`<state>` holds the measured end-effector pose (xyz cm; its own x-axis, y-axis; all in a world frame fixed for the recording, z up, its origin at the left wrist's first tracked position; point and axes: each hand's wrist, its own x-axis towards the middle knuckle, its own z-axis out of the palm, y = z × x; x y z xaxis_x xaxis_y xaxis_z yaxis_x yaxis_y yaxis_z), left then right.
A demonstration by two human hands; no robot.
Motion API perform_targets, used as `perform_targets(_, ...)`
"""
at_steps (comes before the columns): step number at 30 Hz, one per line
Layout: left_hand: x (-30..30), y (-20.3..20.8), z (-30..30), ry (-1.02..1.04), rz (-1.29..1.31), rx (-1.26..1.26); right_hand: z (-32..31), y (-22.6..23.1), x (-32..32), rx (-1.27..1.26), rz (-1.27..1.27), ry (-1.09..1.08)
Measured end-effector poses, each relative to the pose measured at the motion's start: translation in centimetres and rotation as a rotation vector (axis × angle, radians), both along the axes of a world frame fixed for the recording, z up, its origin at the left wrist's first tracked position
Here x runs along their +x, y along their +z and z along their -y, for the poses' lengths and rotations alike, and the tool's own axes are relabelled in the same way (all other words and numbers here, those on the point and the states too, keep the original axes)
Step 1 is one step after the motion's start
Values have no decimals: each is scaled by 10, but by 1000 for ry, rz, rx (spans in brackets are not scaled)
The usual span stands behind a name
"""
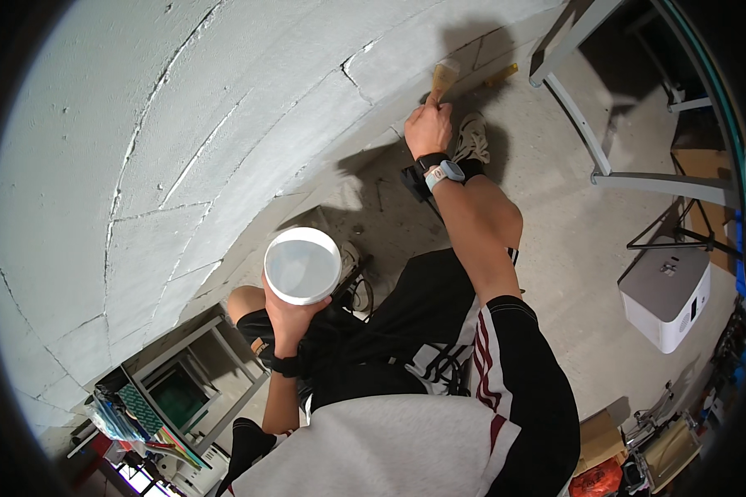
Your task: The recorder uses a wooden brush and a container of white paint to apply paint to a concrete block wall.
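Observation:
My left hand (288, 315) is closed round a round white tub (334, 286), gripping its side and near rim. The tub is open at the top, and something pale whitish lies inside it. Up ahead, my right arm is stretched out to the low part of the wall, and my right hand (428, 131) is closed on the handle of a paintbrush (444, 76). The brush's pale head is against or very close to the white-painted block wall (249, 108); I cannot tell if it touches. A watch and a dark band sit on my right wrist.
A short yellow strip (501, 74) lies where wall and floor meet. At right stand a grey metal table frame (588, 132) and a white box-shaped appliance (665, 290). Another frame (215, 373) with stacked items is at lower left. Tools and cardboard (598, 439) lie lower right.

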<state>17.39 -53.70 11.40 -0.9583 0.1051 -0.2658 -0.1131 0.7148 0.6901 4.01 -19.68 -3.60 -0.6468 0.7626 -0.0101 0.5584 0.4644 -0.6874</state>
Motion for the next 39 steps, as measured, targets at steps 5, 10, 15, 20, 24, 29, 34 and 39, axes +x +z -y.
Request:
perform_targets(5,4,1,6,6,-17,-8,4,-4,-3,48,48,-7)
perform_targets(10,8,-2,16,26,-30,16,19,-6,0,59,97,31)
perform_targets(15,9,4,12,21,-23,-9,16,-6,9,11,68,58)
perform_targets(20,8,-1,16,23,-20,12,-7,-1,13,-140,-36,-54)
perform_targets(24,7,0,9,12,-18,4,-21,-14,8,-154,-121,-73)
perform_targets(29,8,-1,10,17,-12,-32,-18,-21,3,-213,-114,6)
perform_targets(34,8,-4,12,21,-8,21,-24,-39,10,-250,-213,4)
perform_targets(39,10,-3,10,17,-14,-21,-30,-39,20,-811,-300,-110)
